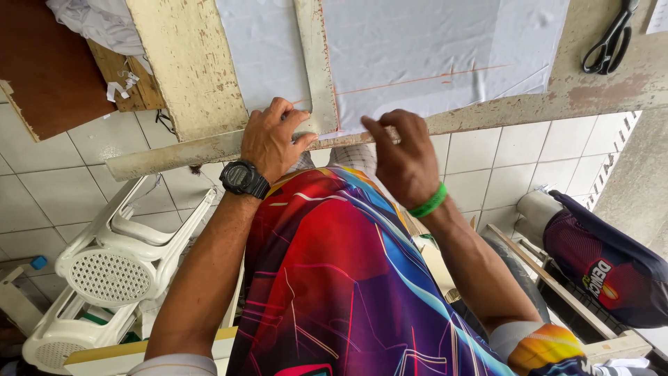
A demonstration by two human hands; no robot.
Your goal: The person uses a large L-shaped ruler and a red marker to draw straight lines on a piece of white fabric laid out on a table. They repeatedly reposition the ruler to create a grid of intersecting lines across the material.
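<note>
Fingers of the left hand (273, 139) lie spread and flat on the lower end of a long wooden straightedge (316, 63), pinning it to white fabric (417, 49) near the table's near edge; the palm hangs over that edge and grips nothing. A black digital watch (243, 178) sits on that wrist. Just beside it, the right hand (402, 161) is narrowly pinched, thumb and forefinger meeting at the fabric's near hem close to the straightedge's end; whether something small sits in the pinch cannot be told. A green band (429, 202) circles the right wrist. The fabric covers the middle of the worn, cream-painted table (188, 63), with a thin reddish line (424, 78) drawn across it. Black scissors (612, 38) rest toward the table's right end, well apart from both hands. Below the near edge, stacked white plastic chairs (118, 264) stand on pale tiled floor (501, 153).
</note>
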